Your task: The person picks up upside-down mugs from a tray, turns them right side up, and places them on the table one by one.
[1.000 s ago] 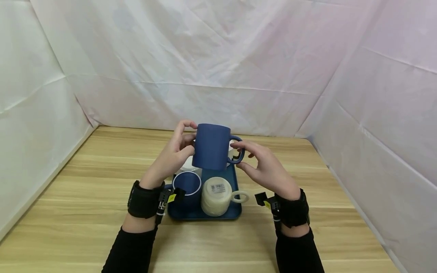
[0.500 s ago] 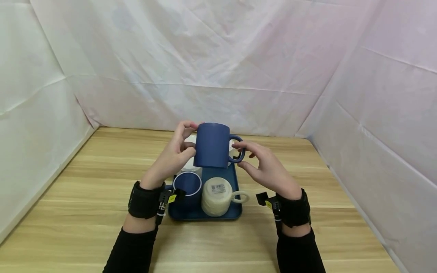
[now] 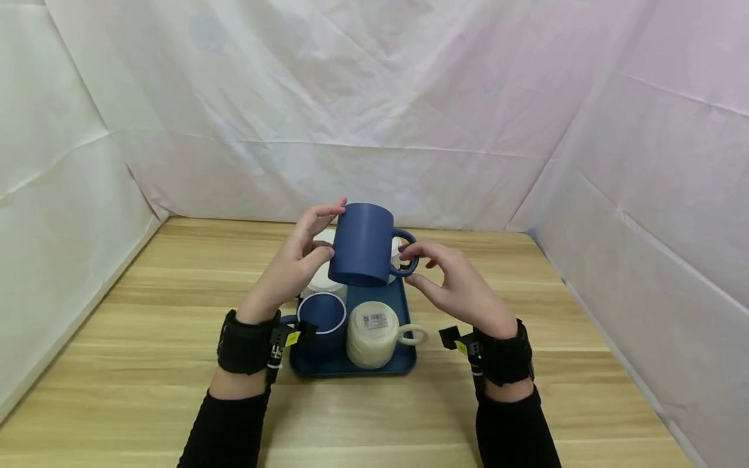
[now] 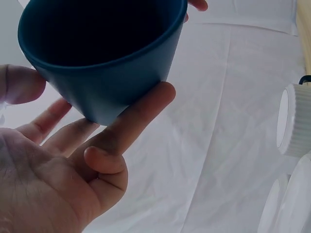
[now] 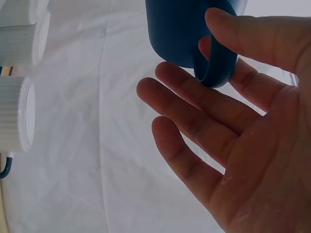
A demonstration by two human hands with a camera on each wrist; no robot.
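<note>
blue mugs: two, one held up in the air (image 3: pixel 363 246), one standing upright at the near left of the tray (image 3: pixel 320 318)
cream ribbed mugs: one, upside down at the near right of the tray (image 3: pixel 374 333)
white ribbed mugs: at least one at the far left of the tray (image 3: pixel 324 281), mostly hidden; any more cannot be told
blue trays: one (image 3: pixel 404 364)
hands: two, left hand (image 3: pixel 295 263), right hand (image 3: pixel 459 286)
black wrist straps: two, left (image 3: pixel 242 341), right (image 3: pixel 506 356)
wooden tables: one (image 3: pixel 117 338)

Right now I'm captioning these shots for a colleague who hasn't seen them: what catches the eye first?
A dark blue mug, held in the air above a blue tray on the wooden table: the left hand grips its side, the right hand pinches its handle. On the tray stand an upturned cream mug and an upright blue one.
</note>
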